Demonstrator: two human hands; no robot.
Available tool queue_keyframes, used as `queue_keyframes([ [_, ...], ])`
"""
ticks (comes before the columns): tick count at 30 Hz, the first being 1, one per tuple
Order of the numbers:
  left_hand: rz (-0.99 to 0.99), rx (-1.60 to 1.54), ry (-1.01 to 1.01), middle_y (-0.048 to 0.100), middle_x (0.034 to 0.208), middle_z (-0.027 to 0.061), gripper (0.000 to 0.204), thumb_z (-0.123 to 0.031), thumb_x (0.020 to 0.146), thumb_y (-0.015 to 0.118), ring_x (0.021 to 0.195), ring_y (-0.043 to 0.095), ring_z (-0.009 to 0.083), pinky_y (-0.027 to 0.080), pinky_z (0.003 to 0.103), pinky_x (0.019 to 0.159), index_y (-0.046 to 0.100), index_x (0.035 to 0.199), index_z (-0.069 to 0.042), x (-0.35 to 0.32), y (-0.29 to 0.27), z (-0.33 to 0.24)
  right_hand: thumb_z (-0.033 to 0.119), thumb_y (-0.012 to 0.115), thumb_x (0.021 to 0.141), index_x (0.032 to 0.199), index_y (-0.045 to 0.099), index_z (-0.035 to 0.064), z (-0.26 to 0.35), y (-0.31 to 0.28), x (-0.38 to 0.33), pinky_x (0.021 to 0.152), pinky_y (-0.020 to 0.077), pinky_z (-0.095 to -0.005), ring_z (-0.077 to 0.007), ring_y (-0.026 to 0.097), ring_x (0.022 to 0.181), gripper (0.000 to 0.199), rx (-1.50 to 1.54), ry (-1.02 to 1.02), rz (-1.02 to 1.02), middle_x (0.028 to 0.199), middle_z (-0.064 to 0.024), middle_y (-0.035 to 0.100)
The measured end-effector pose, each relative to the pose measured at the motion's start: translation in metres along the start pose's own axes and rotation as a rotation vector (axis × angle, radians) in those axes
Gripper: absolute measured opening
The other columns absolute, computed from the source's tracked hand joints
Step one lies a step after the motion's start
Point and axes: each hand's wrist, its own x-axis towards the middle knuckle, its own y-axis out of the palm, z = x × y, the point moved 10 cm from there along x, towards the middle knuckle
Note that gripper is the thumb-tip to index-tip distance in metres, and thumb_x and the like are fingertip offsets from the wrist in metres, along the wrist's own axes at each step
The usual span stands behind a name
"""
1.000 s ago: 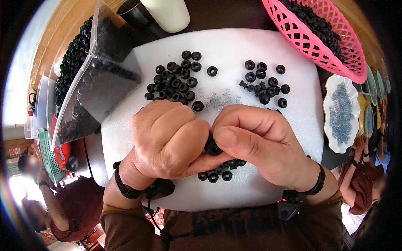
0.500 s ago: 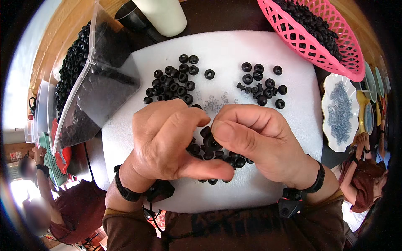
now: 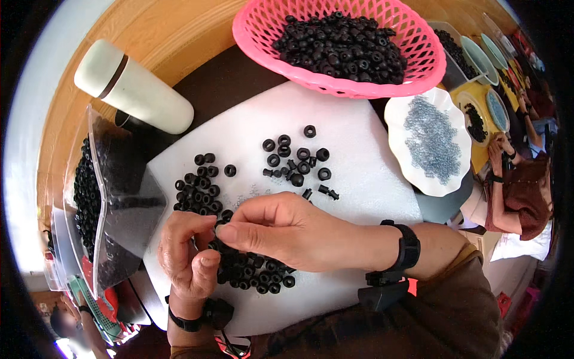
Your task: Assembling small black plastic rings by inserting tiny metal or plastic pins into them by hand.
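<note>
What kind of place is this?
Probably a small workshop for hand assembly. A pink basket is heaped with black rubber rings, more rings lie sorted on a white foam mat, and a white dish holds tiny metal parts.

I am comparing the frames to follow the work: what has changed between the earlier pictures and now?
The view has tilted. The right hand has reached across over the left hand, above the near pile of black rings; earlier they met knuckle to knuckle. Whether either grip holds a ring is hidden. The rings on the white foam board and the pink basket stayed unchanged.
</note>
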Motion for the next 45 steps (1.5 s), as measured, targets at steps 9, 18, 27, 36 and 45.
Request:
queue_keyframes([
  [9,-0.091,-0.178,-0.162,0.048,0.071,0.0013,0.042,-0.042,0.088,0.056,0.065,0.042,0.0091,0.033,0.022,0.057,0.052,0.077,-0.002,-0.007,0.007,0.010,0.029,0.054,0.093,0.086,0.059,0.0025,0.006,-0.006,-0.001,0.054,0.0349,-0.0185,-0.0010,0.040,0.064,0.028,-0.075,-0.111,-0.025,0.069,0.0072,0.048],
  [18,-0.132,-0.371,-0.280,0.051,0.075,0.0022,0.027,-0.027,0.092,0.054,0.057,0.042,0.0037,0.032,0.015,0.046,0.052,0.086,-0.001,0.001,0.006,0.000,0.025,0.057,0.090,0.082,0.059,0.0000,0.044,-0.008,-0.016,0.059,0.0410,-0.0247,-0.0099,0.051,0.067,0.026,-0.352,-0.491,-0.159,0.072,-0.0038,0.057],
  [27,-0.015,-0.370,-0.464,0.052,0.060,0.0029,0.019,-0.018,0.091,0.054,0.041,0.043,0.0068,0.034,0.018,0.040,0.053,0.088,0.000,0.055,-0.003,-0.019,0.028,0.052,0.090,0.068,0.053,0.0014,0.061,0.015,-0.046,0.059,0.0419,-0.0396,-0.0323,0.053,0.065,0.034,-0.452,-0.708,-0.194,0.066,-0.0140,0.052],
  [36,0.131,-0.773,-0.483,0.061,0.084,0.0084,0.026,-0.023,0.093,0.050,0.052,0.049,0.0094,0.041,0.021,0.050,0.054,0.104,0.000,0.146,0.072,-0.018,0.022,0.058,0.085,0.060,0.048,0.0038,0.040,0.068,-0.066,0.056,0.0398,-0.0403,-0.0305,0.050,0.061,0.033,-0.666,-0.962,0.211,0.062,-0.0112,0.046],
  [45,0.189,-0.401,-0.518,0.061,0.092,0.0075,0.032,-0.023,0.090,0.053,0.060,0.049,0.0064,0.040,0.018,0.056,0.056,0.110,0.002,0.066,0.046,0.031,0.020,0.058,0.073,0.058,0.060,0.0037,0.027,0.077,-0.061,0.053,0.0450,-0.0397,-0.0291,0.055,0.053,0.023,-0.675,-0.916,0.305,0.058,-0.0119,0.054],
])
